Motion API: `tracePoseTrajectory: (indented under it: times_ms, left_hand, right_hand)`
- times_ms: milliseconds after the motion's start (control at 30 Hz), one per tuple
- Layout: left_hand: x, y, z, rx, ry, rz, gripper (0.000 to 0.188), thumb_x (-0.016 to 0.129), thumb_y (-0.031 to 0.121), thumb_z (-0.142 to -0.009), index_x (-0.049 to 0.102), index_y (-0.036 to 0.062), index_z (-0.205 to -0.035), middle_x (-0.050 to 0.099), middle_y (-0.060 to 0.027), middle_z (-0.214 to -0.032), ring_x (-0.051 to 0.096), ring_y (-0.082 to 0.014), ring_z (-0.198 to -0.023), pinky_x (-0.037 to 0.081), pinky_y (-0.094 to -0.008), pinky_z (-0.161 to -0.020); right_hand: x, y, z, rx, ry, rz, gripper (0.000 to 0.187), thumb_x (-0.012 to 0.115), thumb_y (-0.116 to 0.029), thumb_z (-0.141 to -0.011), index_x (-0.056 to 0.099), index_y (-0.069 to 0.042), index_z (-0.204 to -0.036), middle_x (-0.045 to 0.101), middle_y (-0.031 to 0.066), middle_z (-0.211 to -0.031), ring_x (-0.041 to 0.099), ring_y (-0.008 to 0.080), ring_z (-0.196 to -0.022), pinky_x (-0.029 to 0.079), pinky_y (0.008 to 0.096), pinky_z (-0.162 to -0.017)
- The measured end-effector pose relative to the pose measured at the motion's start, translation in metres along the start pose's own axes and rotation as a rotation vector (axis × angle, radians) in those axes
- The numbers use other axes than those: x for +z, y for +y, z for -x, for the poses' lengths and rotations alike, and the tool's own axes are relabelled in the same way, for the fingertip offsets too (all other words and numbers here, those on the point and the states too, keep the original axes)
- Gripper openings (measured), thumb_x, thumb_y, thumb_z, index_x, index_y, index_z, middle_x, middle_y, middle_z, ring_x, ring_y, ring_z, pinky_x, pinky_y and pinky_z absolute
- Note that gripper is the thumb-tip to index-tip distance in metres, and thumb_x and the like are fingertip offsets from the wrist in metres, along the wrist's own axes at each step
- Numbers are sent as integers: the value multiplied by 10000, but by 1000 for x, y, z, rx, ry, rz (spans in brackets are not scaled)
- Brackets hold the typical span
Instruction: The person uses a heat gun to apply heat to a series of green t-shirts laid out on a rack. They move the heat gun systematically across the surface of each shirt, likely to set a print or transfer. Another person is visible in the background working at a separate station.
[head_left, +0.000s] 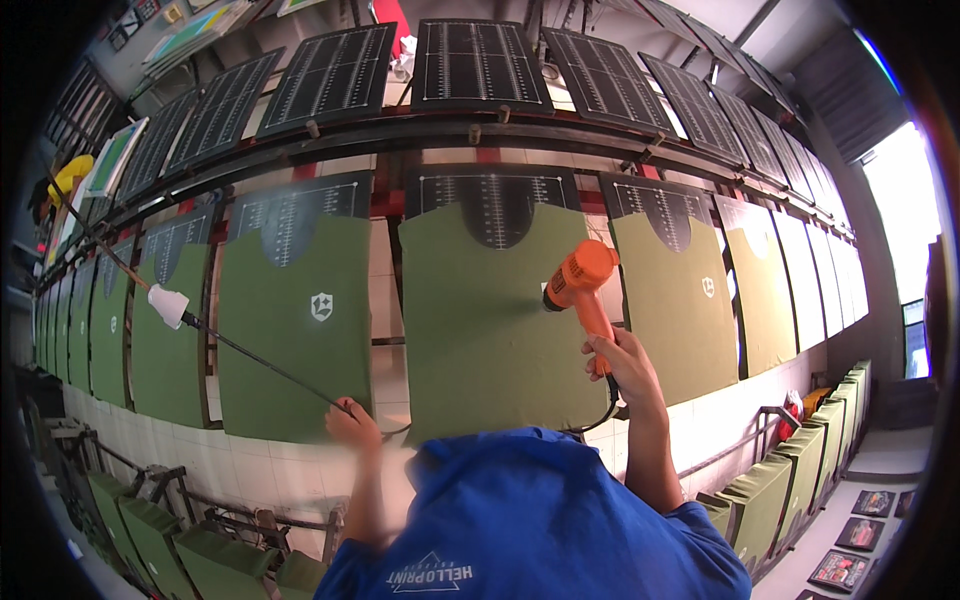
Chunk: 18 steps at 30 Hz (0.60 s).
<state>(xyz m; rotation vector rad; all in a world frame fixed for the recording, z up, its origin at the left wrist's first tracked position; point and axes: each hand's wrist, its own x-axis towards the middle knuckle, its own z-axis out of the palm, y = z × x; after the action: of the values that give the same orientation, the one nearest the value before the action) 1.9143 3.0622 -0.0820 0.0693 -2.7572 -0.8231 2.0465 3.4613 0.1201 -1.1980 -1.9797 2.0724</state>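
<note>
Flat black boards [480, 65] with white ruled scales [495, 213] stand in rows, the nearer ones draped in matte green fabric [480, 350]. Over that cloth, an orange heat gun [583, 270] points its dark nozzle [550, 299] left and slightly towards you, its handle [597, 320] (the longer part) slanting to your right hand [625, 368], clamped round it. Your left hand [354, 426] grips a thin black cable [270, 366] leading to a white connector [168, 304]

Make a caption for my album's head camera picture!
Right hand holds an orange heat gun over a green shirt; left hand grips a black cord.
</note>
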Motion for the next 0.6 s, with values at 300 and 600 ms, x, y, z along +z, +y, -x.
tracePoseTrajectory:
  times_ms: [300,600]
  left_hand:
    - [-4,5,2,-88,-47,-33,201,496,164,-919,589,-14,-933,592,-185,-901,546,-366,-860,407,-471,-789]
    - [6,-10,0,68,23,-178,230,507,171,-904,605,-35,-939,605,-208,-867,577,-377,-845,434,-482,-746]
  right_hand:
    - [-8,3,9,-1,-5,46,290,588,-229,-914,571,28,-1047,598,64,-854,612,126,-640,497,262,-557]
    - [-11,9,-6,-34,-82,22,325,613,-249,-908,576,43,-1046,622,70,-867,614,129,-647,504,271,-562]
